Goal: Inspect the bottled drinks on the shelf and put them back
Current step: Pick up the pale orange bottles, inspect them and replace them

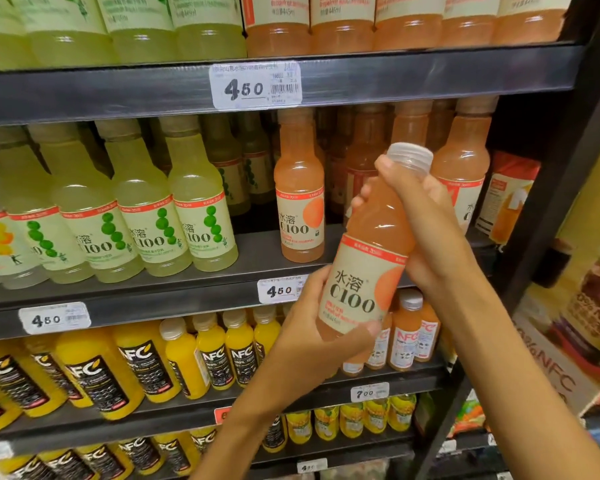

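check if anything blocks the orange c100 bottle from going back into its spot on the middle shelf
Nothing visible does. The orange C100 bottle, held by the left hand and right hand, sits right before an open gap on the middle shelf, beside the standing orange bottle.

- Dark metal shelf rails [118, 88] run across in front of me.
- White price tags [256, 85] are clipped on them.
- A dark upright post [548, 216] stands at my right.
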### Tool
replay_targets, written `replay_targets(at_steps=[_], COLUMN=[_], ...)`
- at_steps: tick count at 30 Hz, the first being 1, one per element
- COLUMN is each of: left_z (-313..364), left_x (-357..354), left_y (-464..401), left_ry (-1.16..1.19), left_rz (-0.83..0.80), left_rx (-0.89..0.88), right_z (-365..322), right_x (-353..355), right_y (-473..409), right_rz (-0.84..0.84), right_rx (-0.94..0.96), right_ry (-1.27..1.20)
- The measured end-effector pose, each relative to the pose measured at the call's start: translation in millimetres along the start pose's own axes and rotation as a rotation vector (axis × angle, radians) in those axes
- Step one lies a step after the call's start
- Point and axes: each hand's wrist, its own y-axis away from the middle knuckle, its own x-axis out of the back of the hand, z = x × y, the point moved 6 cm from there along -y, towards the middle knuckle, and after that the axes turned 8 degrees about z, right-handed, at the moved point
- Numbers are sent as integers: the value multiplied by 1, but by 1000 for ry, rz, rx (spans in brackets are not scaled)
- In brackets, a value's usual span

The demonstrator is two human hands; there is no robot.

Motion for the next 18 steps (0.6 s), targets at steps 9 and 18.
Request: replay_targets(at_steps=[9,18], left_z=[-6,-4], left_x=[-1,8], left_y=[13,9], left_ry=[350,211], left_rz=[-155,-79], left_rx=[222,89], right_z=[16,4], right_x=[-1,-19], right_y=[-11,-2], right_rz=[-139,-162], right_rx=[-264,68], right_ry=[-34,133])
